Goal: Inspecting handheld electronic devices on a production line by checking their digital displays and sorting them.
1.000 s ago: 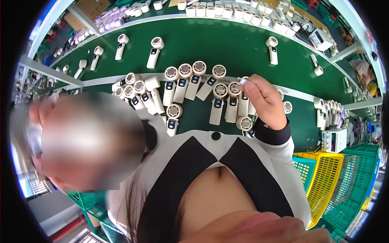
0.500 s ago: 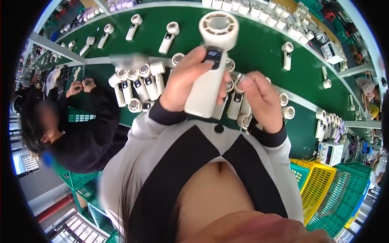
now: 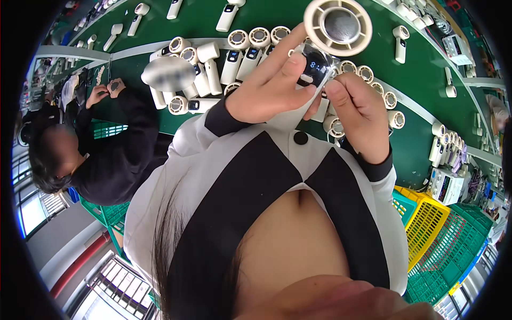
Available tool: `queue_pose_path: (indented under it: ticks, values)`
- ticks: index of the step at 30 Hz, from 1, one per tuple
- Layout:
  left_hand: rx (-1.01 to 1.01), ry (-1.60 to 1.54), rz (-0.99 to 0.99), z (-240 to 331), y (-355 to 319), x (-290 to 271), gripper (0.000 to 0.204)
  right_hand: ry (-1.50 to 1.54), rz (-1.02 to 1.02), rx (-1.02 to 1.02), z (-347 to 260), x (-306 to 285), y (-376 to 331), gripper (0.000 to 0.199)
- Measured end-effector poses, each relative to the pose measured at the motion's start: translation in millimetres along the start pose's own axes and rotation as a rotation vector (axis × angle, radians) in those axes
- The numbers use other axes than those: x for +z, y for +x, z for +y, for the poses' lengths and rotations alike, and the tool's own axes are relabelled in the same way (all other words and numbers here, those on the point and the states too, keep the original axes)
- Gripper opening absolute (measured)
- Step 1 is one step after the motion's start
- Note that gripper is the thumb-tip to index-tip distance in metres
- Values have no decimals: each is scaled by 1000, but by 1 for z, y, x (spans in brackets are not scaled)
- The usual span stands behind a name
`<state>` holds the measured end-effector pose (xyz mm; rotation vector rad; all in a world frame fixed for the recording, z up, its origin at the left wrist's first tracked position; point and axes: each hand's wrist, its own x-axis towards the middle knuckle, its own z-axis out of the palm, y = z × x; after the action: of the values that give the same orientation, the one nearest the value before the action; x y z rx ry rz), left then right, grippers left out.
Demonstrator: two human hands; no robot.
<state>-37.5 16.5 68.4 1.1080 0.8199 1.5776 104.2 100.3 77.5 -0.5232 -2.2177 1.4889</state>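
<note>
A cream handheld fan (image 3: 341,26) with a round grille is held up in front of me, its dark display (image 3: 314,66) lit with blue marks. My left hand (image 3: 272,90) is closed round its handle, thumb beside the display. My right hand (image 3: 362,114) is closed in a pinch at the display's right edge, touching or nearly touching the fan. Something shiny and clear shows at those fingertips, but I cannot make out what it is. Behind my hands, several similar fans (image 3: 260,37) lie in a row, partly hidden by my hands.
More fans (image 3: 209,52) are grouped on the green table (image 3: 160,26) at left, near a blurred pale oval. Others (image 3: 400,45) lie spaced out beyond a pale rail. At right stand a white instrument box (image 3: 445,185) and yellow and green crates (image 3: 426,224). A co-worker (image 3: 117,154) sits at left.
The held fan has moved up and right and tilted, its grille now facing me more. My right hand has come in against its display side. The view has shifted.
</note>
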Motion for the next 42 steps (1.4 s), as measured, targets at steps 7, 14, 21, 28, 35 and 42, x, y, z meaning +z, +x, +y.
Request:
queue_pose_path:
  ticks: [7,14,21,28,35,42]
  values:
    - [-79,-91,41,-12,-9,-4,61,-113,-4,63,-3,-4,-1,15]
    - [105,449,-45,-16,-9,-11,61,38,21,82,-5,-8,-5,10]
    - [351,97,400,24,-6,-37,41,179,386,115,5,-32,-23,10]
    - [1038,185,56,88,-15,-12,54,111,475,254,26,-61,-44,10]
    - [183,-198,252,6,72,28,46,480,717,-36,36,-83,-84,15]
    - [-340,-123,175,-96,204,36,34,974,293,-681,21,-132,-166,10]
